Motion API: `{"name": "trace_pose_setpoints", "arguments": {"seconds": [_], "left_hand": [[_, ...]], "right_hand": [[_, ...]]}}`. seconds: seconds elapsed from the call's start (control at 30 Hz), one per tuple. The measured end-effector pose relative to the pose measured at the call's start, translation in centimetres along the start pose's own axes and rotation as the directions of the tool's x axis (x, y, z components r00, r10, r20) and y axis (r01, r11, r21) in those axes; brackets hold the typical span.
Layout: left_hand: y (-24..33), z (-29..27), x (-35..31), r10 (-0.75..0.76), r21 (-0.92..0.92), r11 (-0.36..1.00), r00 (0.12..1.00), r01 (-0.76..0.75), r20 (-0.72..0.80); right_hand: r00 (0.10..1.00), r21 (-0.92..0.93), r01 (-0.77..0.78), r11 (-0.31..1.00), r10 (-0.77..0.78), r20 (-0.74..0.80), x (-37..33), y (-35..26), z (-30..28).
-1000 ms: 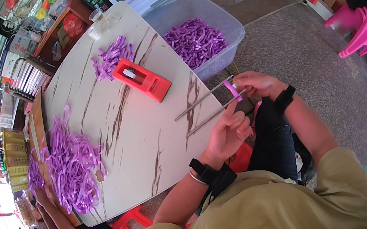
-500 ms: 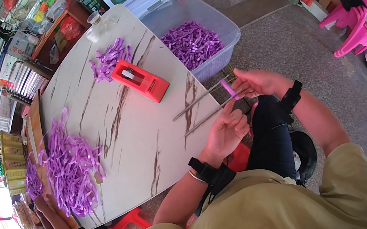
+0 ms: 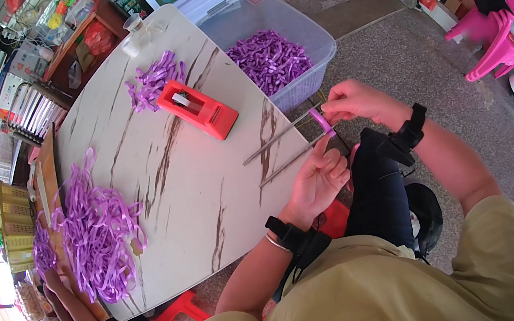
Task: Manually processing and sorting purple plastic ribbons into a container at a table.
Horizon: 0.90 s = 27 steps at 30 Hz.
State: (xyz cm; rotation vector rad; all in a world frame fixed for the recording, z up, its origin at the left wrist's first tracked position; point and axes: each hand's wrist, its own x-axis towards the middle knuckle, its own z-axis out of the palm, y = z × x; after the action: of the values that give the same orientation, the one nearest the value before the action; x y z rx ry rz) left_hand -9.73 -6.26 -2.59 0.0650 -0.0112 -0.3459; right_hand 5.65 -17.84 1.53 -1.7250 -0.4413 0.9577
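Two thin metal rods (image 3: 285,164) stick out over the right edge of the marble-patterned table, side by side. A short purple ribbon band (image 3: 322,123) lies across both rods. My right hand (image 3: 357,101) pinches at the band's upper end beside the far rod; the exact hold is partly hidden by its fingers. My left hand (image 3: 319,180) is below, index finger stretched out with its tip at the band's lower end by the near rod. Its other fingers curl loosely, and nothing shows in them.
A red tape dispenser (image 3: 199,110) stands on the table (image 3: 179,243), near a small purple ribbon pile (image 3: 154,82). Loose ribbons (image 3: 98,236) heap at left, by another person's arms (image 3: 69,303). A clear bin (image 3: 319,46) of purple pieces stands beyond the table's edge.
My right hand has shifted up and its fingers have drawn from the near rod to the far one, at the band's upper end. My left hand has barely moved.
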Motion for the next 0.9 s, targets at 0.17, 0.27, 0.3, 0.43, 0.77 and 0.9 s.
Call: {"name": "trace_pose_setpoints", "arguments": {"seconds": [0.17,0.27,0.3,0.43,0.77,0.9], "left_hand": [[-0.1,-0.4,0.0,0.001,0.006,1.0,1.0,-0.001,-0.007],[0.1,-0.4,-0.2,0.008,0.015,1.0,1.0,-0.008,-0.004],[0.1,-0.3,-0.1,0.004,0.014,1.0,1.0,-0.004,-0.009],[0.0,-0.3,0.0,-0.003,0.0,1.0,1.0,0.003,-0.006],[0.0,0.4,0.0,-0.005,-0.001,1.0,0.996,0.005,-0.091],[0.0,1.2,-0.1,0.003,0.029,1.0,0.992,0.0,-0.125]], "right_hand": [[0.971,-0.453,0.109,0.885,-0.192,-0.141,-0.7,-1.5,1.6],[0.926,-0.701,0.132,0.701,-0.339,-0.165,-1.4,-2.5,3.0],[0.907,-0.739,0.142,0.659,-0.386,-0.169,-1.6,-2.7,3.2],[0.909,-0.719,0.136,0.682,-0.374,-0.183,-1.3,-1.7,2.5],[0.999,-0.029,0.034,0.999,-0.035,-0.033,-0.5,1.0,-0.8],[0.998,0.05,-0.054,0.997,0.052,0.047,-0.2,1.9,-1.1]]}}
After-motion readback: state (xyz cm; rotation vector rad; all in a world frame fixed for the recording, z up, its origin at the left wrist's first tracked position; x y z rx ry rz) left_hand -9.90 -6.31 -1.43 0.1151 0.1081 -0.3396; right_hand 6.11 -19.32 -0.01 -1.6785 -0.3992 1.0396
